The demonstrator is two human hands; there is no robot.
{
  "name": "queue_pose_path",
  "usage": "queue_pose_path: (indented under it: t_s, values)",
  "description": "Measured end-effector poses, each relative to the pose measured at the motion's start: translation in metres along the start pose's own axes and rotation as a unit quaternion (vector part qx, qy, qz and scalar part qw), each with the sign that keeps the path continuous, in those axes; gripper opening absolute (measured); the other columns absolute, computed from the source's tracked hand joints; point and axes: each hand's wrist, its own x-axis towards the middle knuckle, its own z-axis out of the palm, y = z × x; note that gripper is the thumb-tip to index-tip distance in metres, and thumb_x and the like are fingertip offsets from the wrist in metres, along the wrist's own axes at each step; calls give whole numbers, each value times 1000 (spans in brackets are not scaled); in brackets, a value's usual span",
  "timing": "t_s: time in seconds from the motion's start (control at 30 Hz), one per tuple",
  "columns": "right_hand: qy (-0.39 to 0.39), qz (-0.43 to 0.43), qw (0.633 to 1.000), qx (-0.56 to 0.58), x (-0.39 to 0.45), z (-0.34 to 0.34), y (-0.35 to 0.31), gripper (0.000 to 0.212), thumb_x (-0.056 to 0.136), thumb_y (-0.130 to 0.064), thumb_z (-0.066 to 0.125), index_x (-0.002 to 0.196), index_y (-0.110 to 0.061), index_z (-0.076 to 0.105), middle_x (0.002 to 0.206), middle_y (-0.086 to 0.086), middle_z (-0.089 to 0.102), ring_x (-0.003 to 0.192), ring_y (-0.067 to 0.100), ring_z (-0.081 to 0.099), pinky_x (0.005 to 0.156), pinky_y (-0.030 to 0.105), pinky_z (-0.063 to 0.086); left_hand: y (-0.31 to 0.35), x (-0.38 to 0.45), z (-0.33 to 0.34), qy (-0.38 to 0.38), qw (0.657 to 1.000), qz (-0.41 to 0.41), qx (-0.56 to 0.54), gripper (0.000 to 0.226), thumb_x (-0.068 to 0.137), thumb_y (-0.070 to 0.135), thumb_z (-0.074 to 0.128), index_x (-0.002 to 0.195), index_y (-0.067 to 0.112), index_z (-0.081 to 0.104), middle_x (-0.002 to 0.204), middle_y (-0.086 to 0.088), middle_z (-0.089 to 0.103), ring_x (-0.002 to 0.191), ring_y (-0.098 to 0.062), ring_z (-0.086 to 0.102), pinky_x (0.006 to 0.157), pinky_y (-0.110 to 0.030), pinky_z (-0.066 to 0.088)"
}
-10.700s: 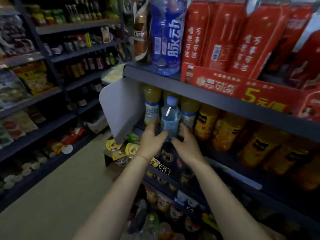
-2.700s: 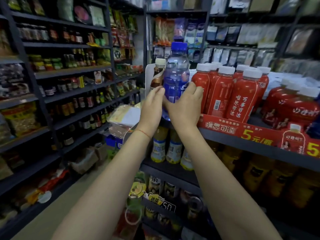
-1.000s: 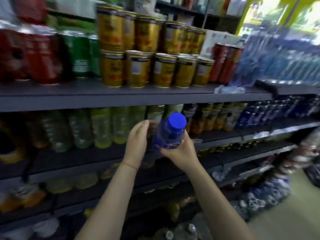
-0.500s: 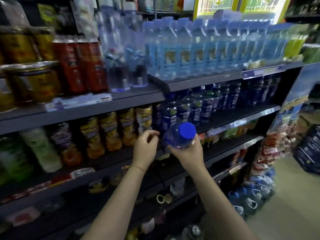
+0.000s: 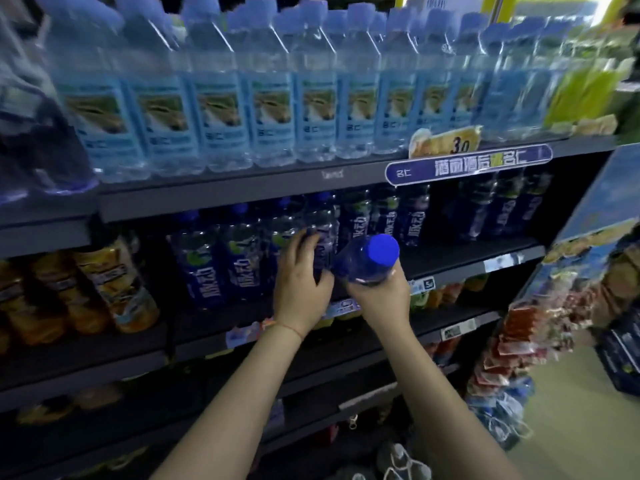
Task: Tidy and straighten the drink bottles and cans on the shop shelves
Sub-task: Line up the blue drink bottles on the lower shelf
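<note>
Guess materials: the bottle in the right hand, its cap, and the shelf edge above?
Bottle, held by the right hand: clear blue-tinted plastic, likely PET; you can see through it, glossy highlights.
Cap: opaque blue plastic, smooth.
Shelf edge: looks like dark painted metal, matte, flat; blur leaves it uncertain.

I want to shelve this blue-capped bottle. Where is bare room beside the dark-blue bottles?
Bare dark shelf board in front of the set-back dark-blue plastic bottles at right. Around the left hand the row stands packed.
</note>
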Motion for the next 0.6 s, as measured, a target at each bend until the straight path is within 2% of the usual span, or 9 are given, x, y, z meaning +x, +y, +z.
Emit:
queue_pose_path:
  t_s: [0.07, 0.13, 0.2, 0.33, 0.4, 0.5, 0.6]
  values:
    - [-11, 10, 1000, -17, 24, -5, 7, 62, 69, -27, 87, 122, -34, 55, 110, -13, 67, 99, 8, 62, 81, 25, 50, -2, 16, 24, 25, 999, -6, 21, 61, 87, 11, 62, 144, 26, 46, 147, -3, 35, 135, -23, 37, 110, -40, 41]
    - [-32, 18, 999, -23, 44, -8, 13, 60, 69, -29, 87, 118, -36, 53, 107, -14, 65, 95, 7, 60, 78, 25, 47, -3, 27, 42, 57, 996, -32, 60, 63, 85, 13, 65, 142, 31, 47, 137, -9, 38, 119, -29, 50, 87, -43, 55]
    - [-55, 24, 998, -32, 63, -7, 18, 60, 69, -33, 88, 119, -32, 55, 105, -12, 65, 94, 7, 61, 77, 24, 46, -4, 32, 53, 90, 990, -27, 107, 63, 82, 13, 67, 140, 31, 50, 128, -12, 41, 106, -30, 54, 73, -41, 57]
    - [-95, 45, 994, -42, 94, 8, 25, 76, 66, -48, 87, 129, -22, 55, 120, -4, 65, 108, 17, 63, 86, 34, 53, -6, 32, 65, 124, 979, -28, 160, 65, 81, 11, 68, 141, 30, 50, 130, -13, 39, 107, -27, 53, 78, -38, 57]
    - [-121, 28, 990, -73, 104, 14, 24, 81, 69, -49, 86, 135, -17, 51, 129, 6, 60, 112, 26, 61, 85, 34, 51, -5, 31, 69, 134, 977, -36, 163, 68, 81, 10, 69, 143, 31, 48, 133, -12, 38, 111, -26, 52, 78, -35, 57]
    - [-162, 3, 981, -105, 116, 14, 30, 87, 76, -47, 81, 143, -10, 40, 137, 16, 50, 118, 34, 55, 83, 34, 46, 1, 29, 79, 157, 973, -68, 155, 70, 81, 8, 66, 143, 34, 47, 140, -12, 36, 119, -27, 49, 81, -32, 56]
    - [-221, -11, 969, -110, 122, 7, 36, 84, 85, -36, 77, 150, -9, 30, 144, 19, 42, 124, 36, 51, 82, 31, 43, 11, 27, 90, 188, 965, -103, 152, 73, 82, 5, 66, 144, 37, 45, 146, -11, 30, 127, -28, 45, 87, -32, 53]
